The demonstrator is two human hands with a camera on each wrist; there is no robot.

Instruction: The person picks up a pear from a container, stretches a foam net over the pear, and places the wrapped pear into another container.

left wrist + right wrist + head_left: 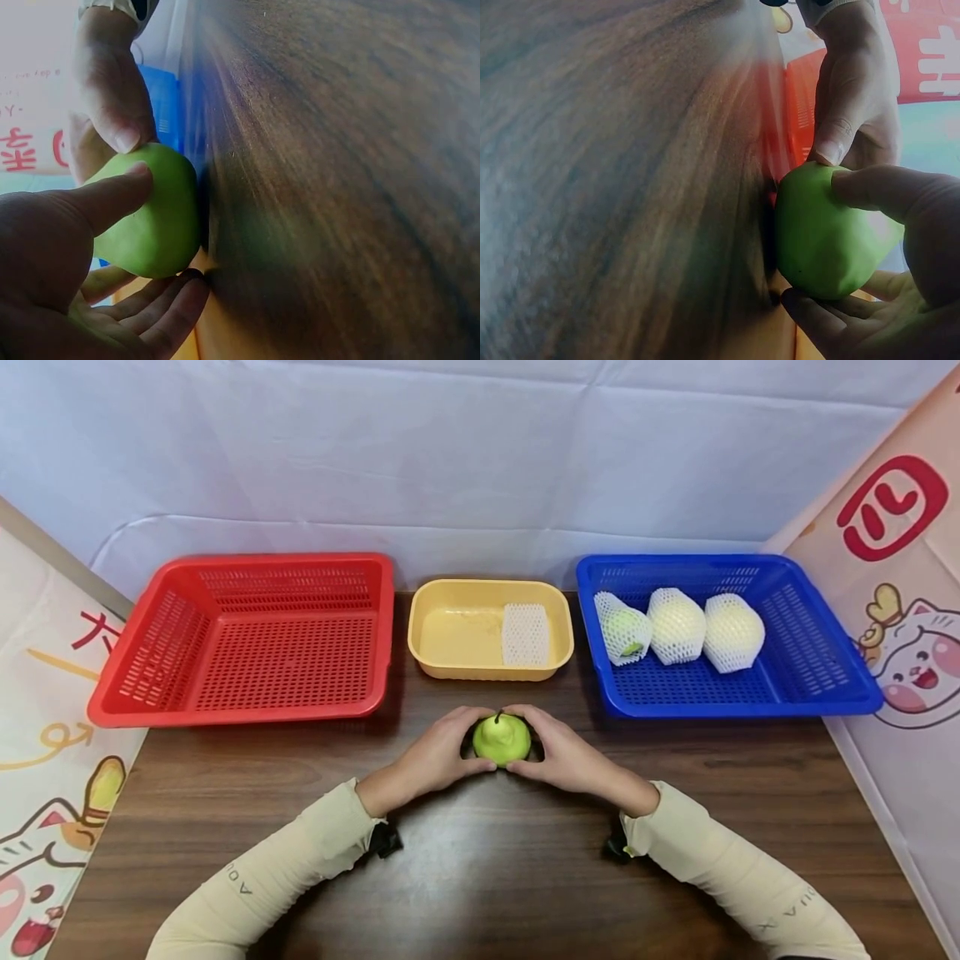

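Observation:
A green pear (501, 743) with a dark stem stands upright at the middle of the wooden table. My left hand (438, 750) grips it from the left side, thumb toward me and fingers round the far side. From the right, my right hand (564, 752) holds the same pear in a mirrored way. In the left wrist view the pear (161, 217) sits between the left thumb and fingers, its base close to the tabletop. The right wrist view shows the pear (829, 240) with both thumbs pressed on its near side.
A yellow tray (457, 639) with a white foam net (527, 635) stands behind the pear. At the left is a red basket (285, 664). The blue basket (795, 672) on the right holds three net-wrapped fruits (677, 627). A white cloth backdrop (360, 460) rises behind.

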